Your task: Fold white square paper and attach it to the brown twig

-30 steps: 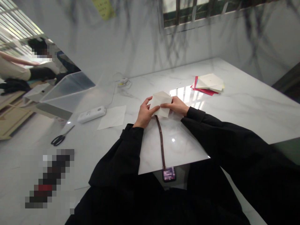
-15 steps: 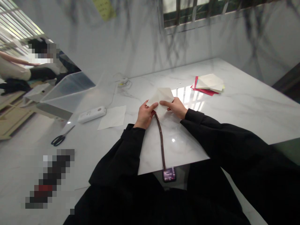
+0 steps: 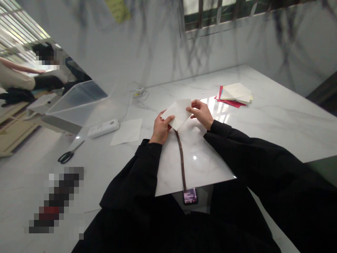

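Note:
A folded sheet of cream paper [image 3: 179, 110] is held up over the table between my two hands. My left hand [image 3: 161, 127] pinches its left corner, thumb on top and fingers beneath. On the opposite side, my right hand [image 3: 202, 113] grips the paper's right edge between thumb and fingers. Below the paper's lower corner a dark brown strap [image 3: 181, 154] runs down to a small pixelated item [image 3: 190, 196] at the table's front edge. Whether the strap touches the paper I cannot tell.
Left of my hands lie a flat sheet of paper [image 3: 127, 131], a white elongated device [image 3: 104, 128], scissors [image 3: 67, 156] and a clear plastic bin [image 3: 79, 95]. Stacked coloured papers [image 3: 235, 94] rest at the back right. Another person [image 3: 18, 75] sits at far left.
My right hand has shifted up and to the right along the paper's edge. The paper has turned and looks flatter, its lower corner now pointing down. My left hand has barely moved.

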`<state>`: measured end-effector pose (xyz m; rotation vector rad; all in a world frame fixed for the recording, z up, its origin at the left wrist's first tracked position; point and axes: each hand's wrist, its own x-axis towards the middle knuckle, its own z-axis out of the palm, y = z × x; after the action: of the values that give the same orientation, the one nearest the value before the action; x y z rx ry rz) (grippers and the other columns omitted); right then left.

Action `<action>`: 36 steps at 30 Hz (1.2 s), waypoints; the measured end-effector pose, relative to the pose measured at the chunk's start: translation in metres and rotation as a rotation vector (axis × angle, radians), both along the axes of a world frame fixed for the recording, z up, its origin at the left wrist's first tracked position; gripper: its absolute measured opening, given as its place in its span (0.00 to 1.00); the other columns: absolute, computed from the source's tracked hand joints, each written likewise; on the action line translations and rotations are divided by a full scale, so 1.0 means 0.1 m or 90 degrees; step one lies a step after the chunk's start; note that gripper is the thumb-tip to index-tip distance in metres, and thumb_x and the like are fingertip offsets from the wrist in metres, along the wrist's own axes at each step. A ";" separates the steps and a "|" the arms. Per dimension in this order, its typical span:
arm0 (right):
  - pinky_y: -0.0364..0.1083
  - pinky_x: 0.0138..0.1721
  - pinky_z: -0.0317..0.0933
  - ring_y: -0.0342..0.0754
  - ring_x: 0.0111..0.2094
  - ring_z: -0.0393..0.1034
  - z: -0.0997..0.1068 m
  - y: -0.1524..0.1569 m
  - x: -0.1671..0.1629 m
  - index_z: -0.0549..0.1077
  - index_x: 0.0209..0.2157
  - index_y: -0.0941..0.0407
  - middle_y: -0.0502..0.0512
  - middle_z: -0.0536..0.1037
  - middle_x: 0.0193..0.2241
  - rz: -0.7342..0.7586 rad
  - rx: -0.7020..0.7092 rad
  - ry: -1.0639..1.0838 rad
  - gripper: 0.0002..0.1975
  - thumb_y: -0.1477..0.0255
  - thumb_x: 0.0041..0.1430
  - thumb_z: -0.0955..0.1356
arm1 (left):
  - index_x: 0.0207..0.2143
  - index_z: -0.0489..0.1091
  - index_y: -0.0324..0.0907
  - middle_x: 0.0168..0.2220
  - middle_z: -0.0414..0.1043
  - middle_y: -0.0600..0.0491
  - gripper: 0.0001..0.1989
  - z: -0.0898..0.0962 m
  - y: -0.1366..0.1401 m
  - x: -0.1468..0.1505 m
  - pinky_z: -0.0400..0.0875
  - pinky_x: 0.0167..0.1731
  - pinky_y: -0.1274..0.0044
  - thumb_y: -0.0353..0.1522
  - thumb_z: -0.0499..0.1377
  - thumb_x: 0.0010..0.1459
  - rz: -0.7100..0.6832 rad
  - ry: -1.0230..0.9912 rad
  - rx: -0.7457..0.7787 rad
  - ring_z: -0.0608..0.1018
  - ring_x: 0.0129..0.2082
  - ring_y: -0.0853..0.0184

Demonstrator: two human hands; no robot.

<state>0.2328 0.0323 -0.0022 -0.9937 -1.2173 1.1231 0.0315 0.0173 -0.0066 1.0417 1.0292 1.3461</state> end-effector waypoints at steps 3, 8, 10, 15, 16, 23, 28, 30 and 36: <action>0.44 0.35 0.71 0.47 0.40 0.73 0.10 -0.08 -0.01 0.72 0.36 0.54 0.53 0.77 0.40 0.084 0.006 -0.004 0.29 0.43 0.51 0.76 | 0.53 0.69 0.43 0.50 0.79 0.46 0.32 0.01 0.00 0.00 0.79 0.45 0.70 0.36 0.73 0.46 0.002 0.021 0.014 0.82 0.47 0.59; 0.45 0.39 0.72 0.49 0.41 0.75 0.11 -0.09 -0.02 0.75 0.40 0.54 0.56 0.80 0.42 0.122 -0.059 0.031 0.30 0.41 0.55 0.73 | 0.55 0.67 0.42 0.51 0.79 0.46 0.35 0.05 -0.02 0.01 0.78 0.42 0.72 0.36 0.72 0.45 -0.020 0.018 0.008 0.82 0.46 0.59; 0.45 0.38 0.71 0.47 0.39 0.75 0.05 -0.06 -0.02 0.75 0.44 0.54 0.54 0.81 0.41 0.121 -0.063 0.051 0.28 0.46 0.52 0.76 | 0.56 0.67 0.43 0.52 0.79 0.46 0.36 0.06 -0.03 0.02 0.78 0.41 0.73 0.37 0.74 0.44 -0.044 0.015 0.005 0.82 0.46 0.59; 0.45 0.34 0.71 0.49 0.36 0.77 -0.08 -0.04 -0.02 0.78 0.45 0.57 0.55 0.83 0.38 0.237 -0.081 0.044 0.28 0.53 0.49 0.80 | 0.56 0.68 0.44 0.51 0.79 0.47 0.38 0.06 -0.06 0.05 0.77 0.42 0.74 0.40 0.76 0.44 -0.090 0.042 0.030 0.82 0.46 0.60; 0.45 0.33 0.71 0.49 0.34 0.77 -0.09 -0.04 -0.03 0.80 0.42 0.58 0.56 0.83 0.36 0.244 -0.081 0.021 0.27 0.53 0.49 0.80 | 0.56 0.68 0.43 0.50 0.79 0.47 0.38 0.05 -0.06 0.06 0.77 0.43 0.73 0.40 0.77 0.44 -0.094 0.047 0.034 0.82 0.45 0.60; 0.42 0.29 0.66 0.48 0.30 0.76 -0.14 -0.03 -0.03 0.82 0.38 0.60 0.56 0.83 0.31 0.201 -0.066 -0.046 0.24 0.53 0.52 0.79 | 0.54 0.72 0.43 0.45 0.80 0.49 0.37 0.03 -0.05 0.06 0.78 0.44 0.73 0.41 0.79 0.43 -0.099 0.061 0.029 0.82 0.42 0.63; 0.44 0.30 0.68 0.49 0.30 0.76 -0.14 -0.01 -0.02 0.82 0.37 0.60 0.57 0.84 0.31 0.187 -0.073 -0.038 0.26 0.51 0.50 0.80 | 0.49 0.75 0.41 0.43 0.82 0.47 0.33 0.04 -0.07 0.05 0.79 0.44 0.70 0.43 0.78 0.43 -0.092 0.063 0.020 0.83 0.43 0.59; 0.44 0.31 0.69 0.50 0.31 0.77 -0.15 0.00 -0.02 0.82 0.37 0.60 0.58 0.84 0.32 0.175 -0.074 -0.034 0.27 0.50 0.49 0.80 | 0.47 0.77 0.39 0.43 0.83 0.45 0.31 0.03 -0.07 0.05 0.80 0.45 0.68 0.46 0.77 0.45 -0.098 0.074 0.012 0.84 0.43 0.57; 0.43 0.27 0.66 0.49 0.30 0.75 -0.15 0.01 -0.03 0.81 0.37 0.60 0.58 0.83 0.32 0.163 -0.060 -0.061 0.29 0.47 0.49 0.79 | 0.41 0.81 0.37 0.39 0.84 0.44 0.29 -0.03 -0.05 0.03 0.81 0.43 0.66 0.48 0.77 0.45 -0.070 0.117 0.014 0.84 0.39 0.56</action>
<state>0.2303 0.0331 -0.0176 -0.9913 -1.4088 1.3563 0.0346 0.0126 -0.0091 1.2385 1.0769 1.1919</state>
